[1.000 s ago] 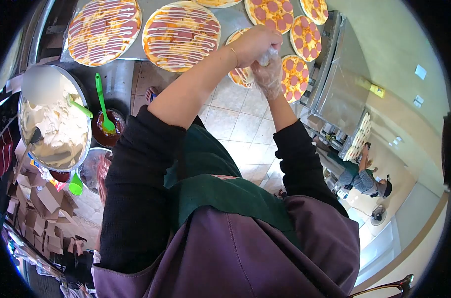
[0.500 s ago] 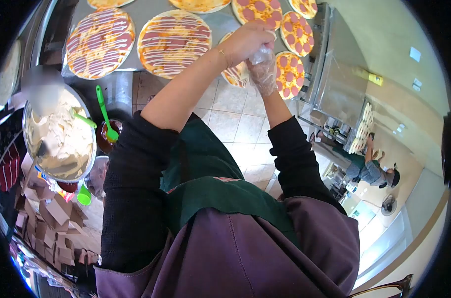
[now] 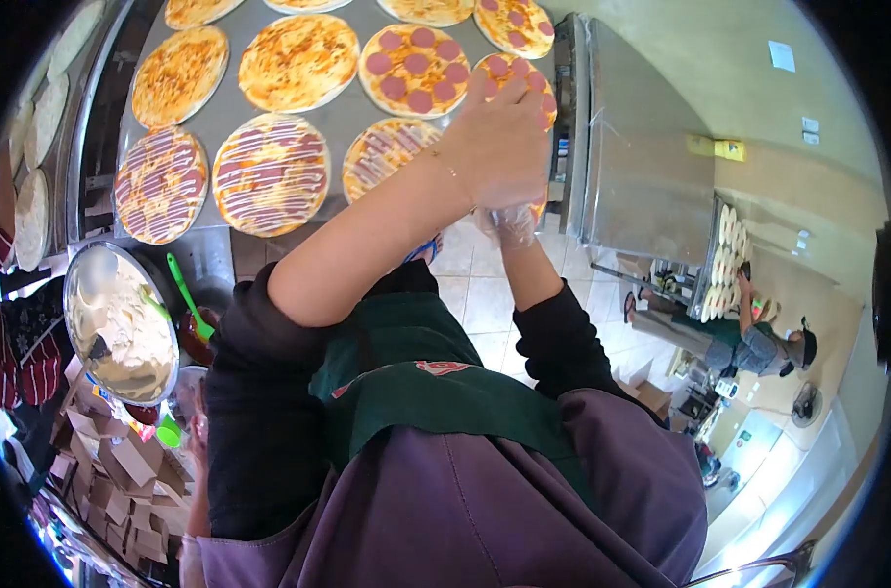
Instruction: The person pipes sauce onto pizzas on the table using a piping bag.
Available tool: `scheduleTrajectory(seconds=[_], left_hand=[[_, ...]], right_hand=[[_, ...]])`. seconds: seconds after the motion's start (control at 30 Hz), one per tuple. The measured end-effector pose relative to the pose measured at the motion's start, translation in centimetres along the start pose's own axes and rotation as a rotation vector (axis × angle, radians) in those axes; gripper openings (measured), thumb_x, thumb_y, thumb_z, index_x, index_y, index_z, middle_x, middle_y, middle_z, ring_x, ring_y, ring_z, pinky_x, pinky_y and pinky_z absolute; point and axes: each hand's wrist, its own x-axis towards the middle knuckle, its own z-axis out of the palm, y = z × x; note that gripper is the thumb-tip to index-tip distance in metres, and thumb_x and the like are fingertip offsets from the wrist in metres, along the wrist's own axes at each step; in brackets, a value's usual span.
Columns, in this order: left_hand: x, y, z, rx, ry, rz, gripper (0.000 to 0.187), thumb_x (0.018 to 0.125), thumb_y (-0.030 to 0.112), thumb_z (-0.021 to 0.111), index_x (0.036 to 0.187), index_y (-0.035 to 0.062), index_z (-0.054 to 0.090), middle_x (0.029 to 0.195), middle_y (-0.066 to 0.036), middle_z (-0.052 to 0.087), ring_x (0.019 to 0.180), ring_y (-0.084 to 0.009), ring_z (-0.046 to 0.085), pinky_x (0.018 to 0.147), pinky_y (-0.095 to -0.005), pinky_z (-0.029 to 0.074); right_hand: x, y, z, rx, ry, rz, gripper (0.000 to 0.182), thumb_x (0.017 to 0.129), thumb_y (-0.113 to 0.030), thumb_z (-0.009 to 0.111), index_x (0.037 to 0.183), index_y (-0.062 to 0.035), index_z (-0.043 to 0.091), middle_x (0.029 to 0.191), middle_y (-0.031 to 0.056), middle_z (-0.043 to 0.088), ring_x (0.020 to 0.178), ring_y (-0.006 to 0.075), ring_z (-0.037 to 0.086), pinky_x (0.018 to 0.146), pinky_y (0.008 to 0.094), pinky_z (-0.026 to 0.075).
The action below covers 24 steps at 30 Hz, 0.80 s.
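Observation:
My left hand [image 3: 504,147], bracelet at the wrist, is held over the right edge of the metal tray [image 3: 202,103]. Its fingers point up and slightly apart over a pepperoni pizza [image 3: 524,73], with nothing visible in them. Just below, my right hand [image 3: 512,223] wears a clear plastic glove and is partly covered by my left hand; its fingers are hidden. Left of my forearm are a pizza with white stripes [image 3: 385,152] and another striped one [image 3: 271,174]. Behind them lie a second pepperoni pizza [image 3: 415,71] and a cheese pizza [image 3: 298,62].
At the left stands a bowl of white cream [image 3: 122,328], beside a green spatula [image 3: 183,289] in a container of red sauce. Cardboard boxes [image 3: 132,461] are below it. A metal cabinet [image 3: 646,147] stands right. A co-worker [image 3: 759,343] is by a far rack; another person's arm shows left.
The view has shifted, showing more of the tray and its back rows. My left hand has turned, its fingers now pointing up. The gloved right hand sits lower in view, more hidden.

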Motion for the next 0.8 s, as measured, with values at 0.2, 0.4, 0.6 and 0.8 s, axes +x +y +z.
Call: scheduleTrajectory(seconds=[0.2, 0.4, 0.6, 0.8], left_hand=[[7.2, 2.0, 1.7, -0.097, 0.146, 0.178, 0.017, 0.069, 0.022, 0.057, 0.072, 0.0056, 0.062, 0.092, -0.011, 0.050, 0.096, -0.0270, 0.044, 0.084, -0.0413, 0.034], [13.9, 2.5, 3.3, 0.008, 0.230, 0.354, 0.018, 0.071, 0.016, 0.057, 0.083, 0.0047, 0.063, 0.092, -0.011, 0.051, 0.094, -0.0281, 0.047, 0.079, -0.0342, 0.039], [18.1, -0.5, 4.8, -0.487, 0.023, 0.035, 0.023, 0.083, 0.015, 0.053, 0.100, 0.0034, 0.063, 0.098, -0.008, 0.056, 0.099, -0.0215, 0.051, 0.089, -0.0288, 0.040], [21.2, -4.0, 3.2, -1.394, -0.039, -0.317, 0.015, 0.086, 0.017, 0.058, 0.092, 0.0038, 0.063, 0.086, -0.003, 0.060, 0.079, -0.0107, 0.055, 0.070, -0.0244, 0.044]], right_hand=[[4.6, -1.7, -7.3, 0.170, -0.023, 0.005, 0.044, 0.079, -0.018, 0.067, 0.117, -0.0086, 0.047, 0.102, 0.0041, 0.057, 0.093, 0.0134, 0.059, 0.075, 0.0254, 0.049], [10.0, -3.6, -12.9, 0.281, -0.091, 0.019, 0.044, 0.079, -0.019, 0.067, 0.117, -0.0087, 0.047, 0.102, 0.0035, 0.057, 0.093, 0.0128, 0.058, 0.074, 0.0250, 0.049], [14.5, -2.5, -15.0, 0.421, -0.164, 0.085, 0.044, 0.079, -0.019, 0.068, 0.117, -0.0088, 0.047, 0.102, 0.0030, 0.057, 0.094, 0.0124, 0.058, 0.074, 0.0246, 0.050], [19.6, -1.5, -15.4, 0.089, -0.241, -0.025, 0.026, 0.091, -0.009, 0.048, 0.117, -0.0108, 0.043, 0.108, 0.0029, 0.049, 0.100, 0.0128, 0.051, 0.081, 0.0271, 0.044]])
